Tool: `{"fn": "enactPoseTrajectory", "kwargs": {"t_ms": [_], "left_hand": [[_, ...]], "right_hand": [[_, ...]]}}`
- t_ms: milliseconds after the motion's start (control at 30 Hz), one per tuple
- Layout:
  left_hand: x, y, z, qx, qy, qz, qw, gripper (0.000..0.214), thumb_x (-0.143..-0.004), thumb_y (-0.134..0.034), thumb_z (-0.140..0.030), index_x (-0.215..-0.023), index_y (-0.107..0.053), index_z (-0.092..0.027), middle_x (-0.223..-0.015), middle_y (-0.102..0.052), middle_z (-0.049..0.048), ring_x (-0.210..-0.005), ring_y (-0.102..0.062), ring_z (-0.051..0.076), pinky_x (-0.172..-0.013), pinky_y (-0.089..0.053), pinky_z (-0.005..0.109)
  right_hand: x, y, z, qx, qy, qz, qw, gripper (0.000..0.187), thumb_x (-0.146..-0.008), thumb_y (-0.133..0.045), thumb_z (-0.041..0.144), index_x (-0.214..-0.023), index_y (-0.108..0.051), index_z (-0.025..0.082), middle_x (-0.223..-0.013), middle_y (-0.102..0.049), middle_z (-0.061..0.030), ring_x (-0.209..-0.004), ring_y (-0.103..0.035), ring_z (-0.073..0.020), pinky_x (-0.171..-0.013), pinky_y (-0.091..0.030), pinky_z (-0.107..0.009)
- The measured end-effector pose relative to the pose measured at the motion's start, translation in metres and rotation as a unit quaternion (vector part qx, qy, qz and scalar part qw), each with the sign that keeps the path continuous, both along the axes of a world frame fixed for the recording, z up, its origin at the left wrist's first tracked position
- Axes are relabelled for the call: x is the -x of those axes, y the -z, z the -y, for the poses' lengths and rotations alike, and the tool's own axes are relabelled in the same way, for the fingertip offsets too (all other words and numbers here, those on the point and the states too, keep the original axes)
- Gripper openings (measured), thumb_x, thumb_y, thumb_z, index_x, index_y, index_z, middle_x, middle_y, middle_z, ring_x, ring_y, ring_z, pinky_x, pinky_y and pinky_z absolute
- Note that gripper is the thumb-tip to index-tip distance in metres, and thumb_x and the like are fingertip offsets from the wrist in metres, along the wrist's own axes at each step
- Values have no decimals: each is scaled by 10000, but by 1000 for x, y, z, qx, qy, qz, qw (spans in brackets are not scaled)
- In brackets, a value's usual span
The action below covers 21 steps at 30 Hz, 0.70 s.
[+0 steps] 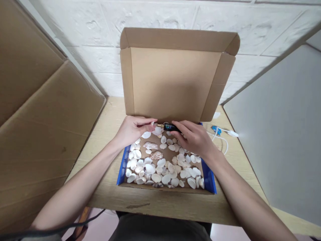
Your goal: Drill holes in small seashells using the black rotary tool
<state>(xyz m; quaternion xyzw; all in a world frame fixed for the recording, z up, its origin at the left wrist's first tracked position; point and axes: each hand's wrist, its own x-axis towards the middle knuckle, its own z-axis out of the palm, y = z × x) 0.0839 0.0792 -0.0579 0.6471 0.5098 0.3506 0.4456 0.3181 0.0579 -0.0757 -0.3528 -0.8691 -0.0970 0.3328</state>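
My left hand [134, 130] pinches a small pale shell [152, 124] between thumb and fingers, most of it hidden by the fingertips. Wrapped around a black handheld mini drill [171, 127] is my right hand [194, 138]. The drill lies nearly level, its brass-coloured tip pointing left at the held shell; whether they touch I cannot tell. Both hands are over the back part of a shallow cardboard box with blue side walls [209, 179]. Inside lie many white shells [149, 169] and two brown-speckled rough shells [156, 155] near the middle.
The box's raised cardboard lid [175, 73] leans toward the white brick-patterned wall [155, 13]. A white cable [227, 142] and a small blue item [216, 130] lie right of the box. Cardboard [52, 134] stands at left, a grey panel [278, 134] at right.
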Motion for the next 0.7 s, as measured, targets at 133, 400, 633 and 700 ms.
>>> {"fn": "enactPoseTrajectory", "kwargs": {"t_ms": [133,400,633,700], "left_hand": [[0,4,0,-19,5,-8,1000,276,-732,-745,-300,-995,-755,-215,-927,-771,47,-854,-714,188,-735,-551,246],[1,4,-1,-5,-4,-5,1000,283,-712,-763,-314,-975,-762,-210,-911,-770,57,-831,-712,189,-701,-548,244],[2,4,-1,-6,-1,0,1000,315,-708,-764,-342,-997,-756,-217,-904,-769,59,-828,-705,191,-704,-549,254],[2,5,-1,-7,3,1,1000,305,-715,-756,-340,-992,-758,-212,-875,-768,59,-812,-703,188,-700,-549,259]], "right_hand": [[3,1,1,21,-7,7,1000,275,-925,-531,299,-1096,-590,92,-841,-691,-87,-697,-634,-146,-598,-492,-253],[3,-2,-1,7,-35,-2,999,285,-897,-573,250,-1133,-564,90,-932,-688,-115,-795,-640,-180,-697,-532,-303],[5,-4,1,28,-23,0,999,265,-915,-544,275,-1110,-573,99,-900,-689,-104,-772,-644,-170,-649,-526,-278],[4,-3,1,42,-24,1,999,264,-924,-528,293,-1106,-577,108,-870,-685,-90,-737,-640,-156,-620,-513,-262]]}}
